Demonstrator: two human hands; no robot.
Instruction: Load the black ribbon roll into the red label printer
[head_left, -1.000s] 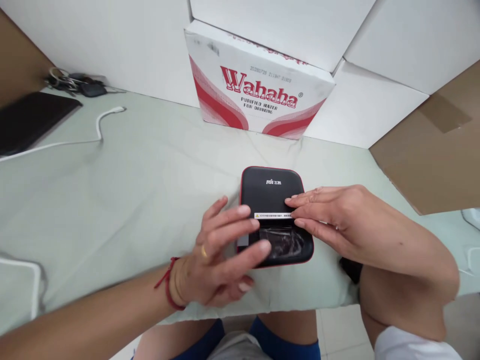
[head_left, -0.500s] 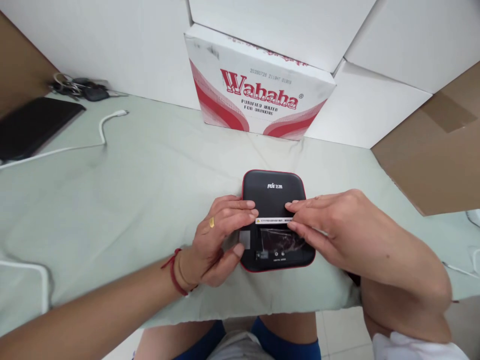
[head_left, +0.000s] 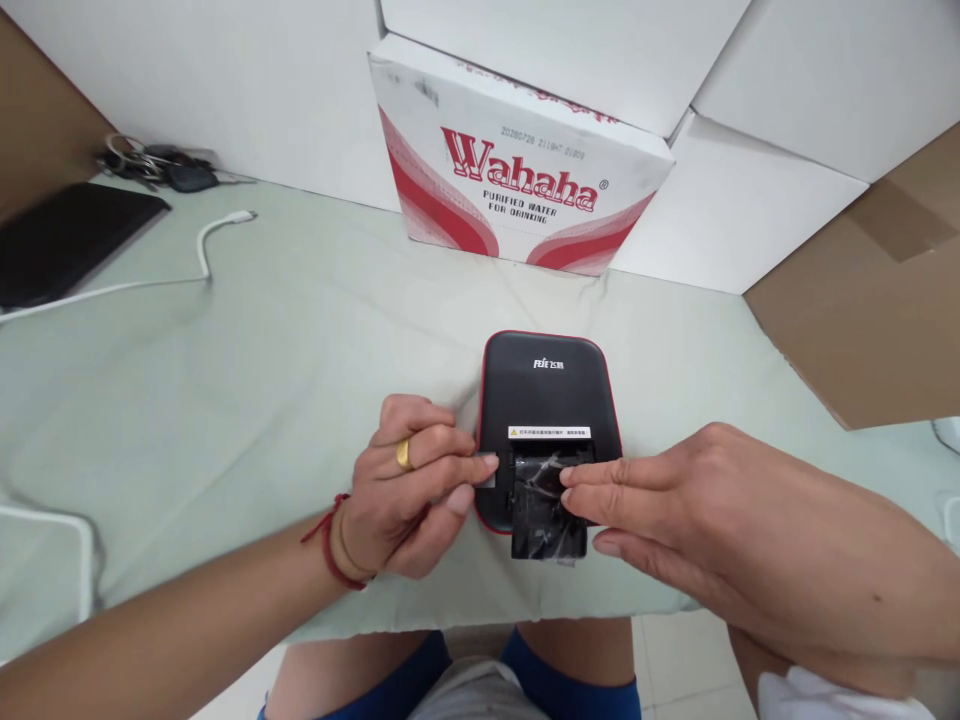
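A black portable printer with a red edge lies flat on the cloth-covered table. Its lid is swung out toward me over the front edge, with clear plastic film creased across it. My left hand is at the printer's left side, index fingertip on a grey side tab, thumb apart and other fingers bent. My right hand reaches in from the right with fingers stretched out. Two of its fingertips touch the film-covered opening; the thumb hangs by the lid. A white warning label runs above the opening.
Behind the printer a white and red Wahaha carton leans against white boxes. At the left are keys, a dark flat device and a white cable. A brown cardboard box stands at the right.
The printer's lid has swung open toward me. My right fingers moved from the label down to the opening. My left hand shifted left, off the top, to the side tab.
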